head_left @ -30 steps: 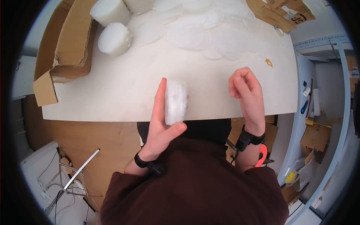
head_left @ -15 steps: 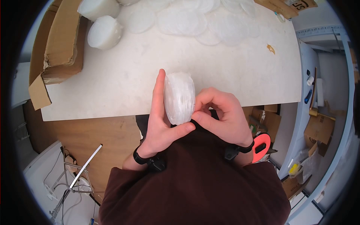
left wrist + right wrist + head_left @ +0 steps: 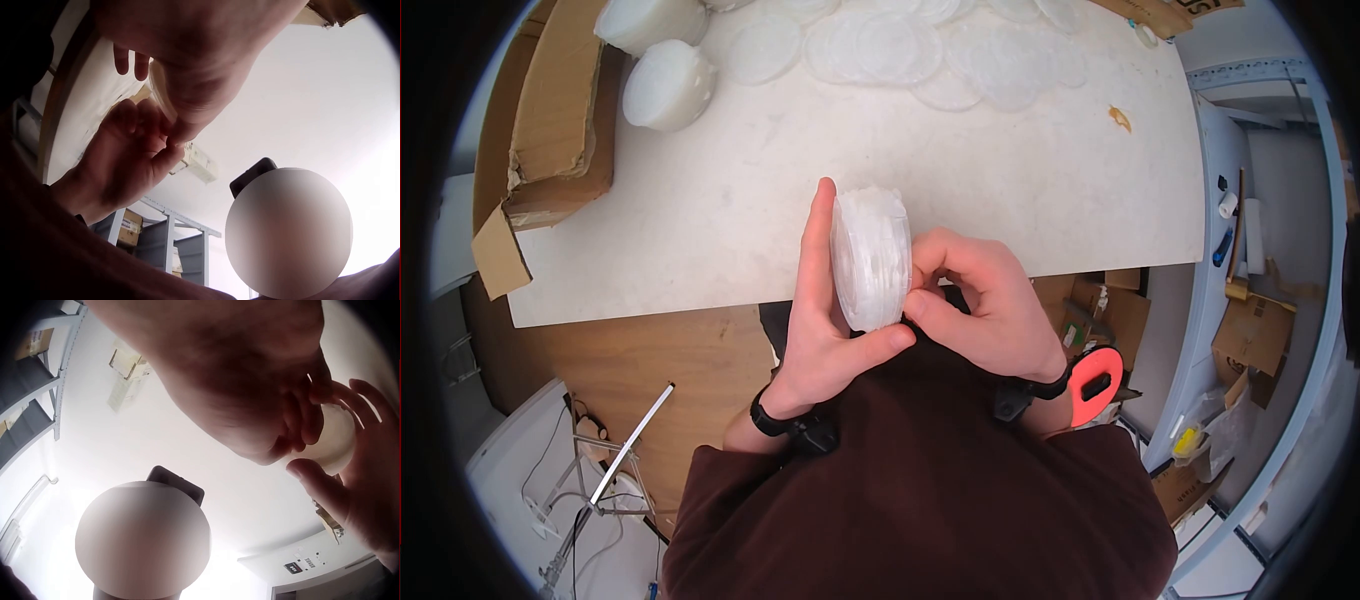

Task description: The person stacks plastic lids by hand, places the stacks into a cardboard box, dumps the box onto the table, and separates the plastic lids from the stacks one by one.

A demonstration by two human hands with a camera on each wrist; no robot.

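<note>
- We hold a round stack of translucent plastic discs (image 3: pixel 872 260) on edge, close to our body, just at the near edge of the tabletop (image 3: pixel 750 200).
- Our left grip (image 3: pixel 812 340) clasps the stack: long fingers lie flat along its left face and the thumb braces the near rim.
- Our right grip (image 3: pixel 990 308) appears to pinch at the near right side of the stack, index finger bent toward the thumb; whether a single disc is caught between them we cannot tell.
- To do this well, as we judge it, we keep the left clasp firm but unsqueezed, so the layers can part at the rim.
- We should lift only the outermost layer with the fingertips and ease it away slowly; a hard tug could crease it or bring several along.
- The head view alone shows the layered rim, the loose discs (image 3: pixel 875 48) spread at the far side and a spare stack (image 3: pixel 668 85) beside the cardboard box (image 3: pixel 560 110).
- The right wrist view reveals the stack's pale broad face and the left fingers (image 3: pixel 370 400) spread round it.
- The left wrist view shows the right palm, plus grey shelving (image 3: pixel 153 250) beyond.
</note>
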